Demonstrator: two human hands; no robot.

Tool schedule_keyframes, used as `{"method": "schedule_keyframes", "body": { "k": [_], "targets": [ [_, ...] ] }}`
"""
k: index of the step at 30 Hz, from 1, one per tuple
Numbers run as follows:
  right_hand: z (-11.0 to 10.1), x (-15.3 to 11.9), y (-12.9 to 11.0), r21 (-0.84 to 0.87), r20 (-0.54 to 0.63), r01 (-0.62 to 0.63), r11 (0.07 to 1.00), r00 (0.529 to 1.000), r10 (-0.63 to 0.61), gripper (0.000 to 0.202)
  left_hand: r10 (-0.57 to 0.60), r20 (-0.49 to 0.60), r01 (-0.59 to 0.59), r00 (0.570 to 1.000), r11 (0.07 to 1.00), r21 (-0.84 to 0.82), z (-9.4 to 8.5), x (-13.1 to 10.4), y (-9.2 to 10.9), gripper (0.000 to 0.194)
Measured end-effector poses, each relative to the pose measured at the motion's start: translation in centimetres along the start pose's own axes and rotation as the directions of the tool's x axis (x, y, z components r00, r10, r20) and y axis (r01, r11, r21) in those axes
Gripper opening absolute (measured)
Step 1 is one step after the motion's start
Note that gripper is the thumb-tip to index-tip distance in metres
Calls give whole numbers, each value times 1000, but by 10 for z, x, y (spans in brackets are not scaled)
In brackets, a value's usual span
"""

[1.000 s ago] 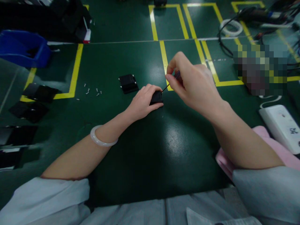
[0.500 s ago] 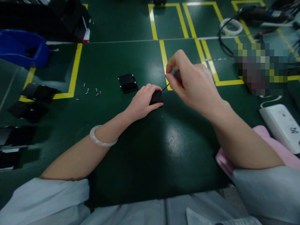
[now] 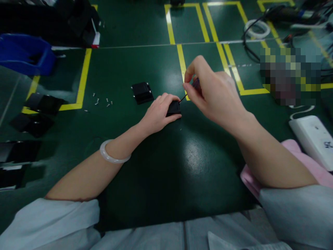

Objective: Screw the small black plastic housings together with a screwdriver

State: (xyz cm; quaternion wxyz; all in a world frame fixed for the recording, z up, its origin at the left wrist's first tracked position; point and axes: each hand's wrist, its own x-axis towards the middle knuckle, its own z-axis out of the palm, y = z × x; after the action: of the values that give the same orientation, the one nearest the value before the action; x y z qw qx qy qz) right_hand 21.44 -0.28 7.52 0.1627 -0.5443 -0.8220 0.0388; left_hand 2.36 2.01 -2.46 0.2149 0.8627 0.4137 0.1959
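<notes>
- Here we are at the middle of the counter: the left hand is curled snugly over a small black housing, thumb along its near edge.
- In from two o'clock comes the right hand, fingertips pinched around a slim screwdriver, its tip at the housing's far-right corner.
- Looks like the screw-driving step; whether the screw is seated, I can't tell.
- Next move calls for a fingertip twist, shaft lined up, housing pinned.
- At ten o'clock, a second black housing; at nine, loose screws.
</notes>
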Motion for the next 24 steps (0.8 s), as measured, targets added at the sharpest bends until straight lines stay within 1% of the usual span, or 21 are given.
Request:
{"method": "schedule_keyframes", "body": {
  "k": [5,10,13,19,22,24],
  "targets": [
    [0,0,-1,4,16,21,1000,1000,-21,30,-9,3,9,1000,1000,-7,0,0,1,40],
    [1,-1,-2,5,33,10,1000,999,-10,28,8,-12,-9,1000,1000,-9,1,0,-1,40],
    [0,-1,-3,12,29,7,1000,1000,-8,27,-1,-7,1,1000,1000,-8,1,0,-1,39],
    [0,-1,-3,-1,32,-11,1000,999,11,29,-12,-3,12,1000,1000,-18,0,0,1,39],
    [0,-1,-3,-20,30,-11,1000,999,11,36,-5,-3,5,1000,1000,-24,-1,0,2,39],
    [0,0,-3,-34,26,-29,999,999,30,35,-10,7,10,1000,1000,-23,-1,0,2,39]
  ]
}}
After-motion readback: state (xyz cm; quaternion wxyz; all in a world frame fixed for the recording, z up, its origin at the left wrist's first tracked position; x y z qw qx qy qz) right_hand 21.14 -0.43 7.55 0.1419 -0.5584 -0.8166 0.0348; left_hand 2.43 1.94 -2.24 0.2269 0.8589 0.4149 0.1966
